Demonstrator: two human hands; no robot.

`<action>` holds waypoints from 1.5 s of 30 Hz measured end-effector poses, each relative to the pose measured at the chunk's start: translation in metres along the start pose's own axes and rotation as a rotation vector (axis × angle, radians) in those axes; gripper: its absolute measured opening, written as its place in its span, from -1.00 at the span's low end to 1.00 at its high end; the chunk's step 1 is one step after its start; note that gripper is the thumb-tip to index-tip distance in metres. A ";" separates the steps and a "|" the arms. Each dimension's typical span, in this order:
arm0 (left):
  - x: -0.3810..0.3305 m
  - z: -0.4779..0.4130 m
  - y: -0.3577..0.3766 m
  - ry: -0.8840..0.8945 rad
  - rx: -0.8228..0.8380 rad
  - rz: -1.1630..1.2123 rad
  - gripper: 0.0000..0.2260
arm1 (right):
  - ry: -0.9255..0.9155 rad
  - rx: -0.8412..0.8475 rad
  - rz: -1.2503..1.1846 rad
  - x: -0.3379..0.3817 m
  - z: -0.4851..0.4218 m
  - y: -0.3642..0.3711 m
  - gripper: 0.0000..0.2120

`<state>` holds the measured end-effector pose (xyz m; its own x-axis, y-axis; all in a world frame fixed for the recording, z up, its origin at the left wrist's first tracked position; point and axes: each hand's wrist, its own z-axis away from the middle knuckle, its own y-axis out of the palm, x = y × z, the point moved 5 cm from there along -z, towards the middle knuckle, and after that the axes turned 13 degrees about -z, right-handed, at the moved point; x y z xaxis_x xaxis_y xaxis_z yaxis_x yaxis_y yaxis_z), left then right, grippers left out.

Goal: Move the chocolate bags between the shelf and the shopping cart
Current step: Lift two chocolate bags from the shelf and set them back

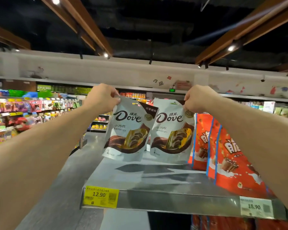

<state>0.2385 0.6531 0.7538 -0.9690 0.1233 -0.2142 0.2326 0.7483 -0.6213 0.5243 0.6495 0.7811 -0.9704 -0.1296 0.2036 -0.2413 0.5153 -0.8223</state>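
Observation:
Two white Dove chocolate bags hang side by side over the grey top shelf (pixel 156 183). My left hand (pixel 101 97) pinches the top left corner of the left bag (pixel 128 130), which tilts and hangs a little above the shelf. My right hand (pixel 198 98) pinches the top right corner of the right bag (pixel 171 131), whose bottom edge is at or just above the shelf surface. The two bags overlap slightly at the middle. No shopping cart is in view.
Red-orange snack bags (pixel 229 156) stand in a row on the right part of the shelf, close to the right bag. A yellow price tag (pixel 101 196) and a white one (pixel 256 208) sit on the shelf's front rail. Other aisles of goods (pixel 23 112) lie far left.

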 end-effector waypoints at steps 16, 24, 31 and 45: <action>0.016 -0.021 0.083 -0.165 0.011 0.174 -0.88 | 0.068 0.110 0.027 -0.017 -0.050 0.057 -0.87; 0.024 -0.031 0.107 -0.179 0.012 0.169 -0.87 | 0.069 0.117 0.043 -0.021 -0.063 0.071 -0.86; 0.034 -0.032 0.114 -0.208 0.004 0.135 -0.88 | 0.073 0.129 0.046 -0.015 -0.074 0.082 -0.83; 0.036 -0.037 0.124 -0.188 -0.012 0.051 -0.85 | 0.060 0.129 -0.005 -0.004 -0.076 0.101 -0.84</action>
<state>0.2290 0.7745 0.6974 -0.9230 0.0380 -0.3830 0.2789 0.7519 -0.5974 0.5042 0.7663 0.7376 -0.9685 -0.0791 0.2363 -0.2479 0.4015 -0.8817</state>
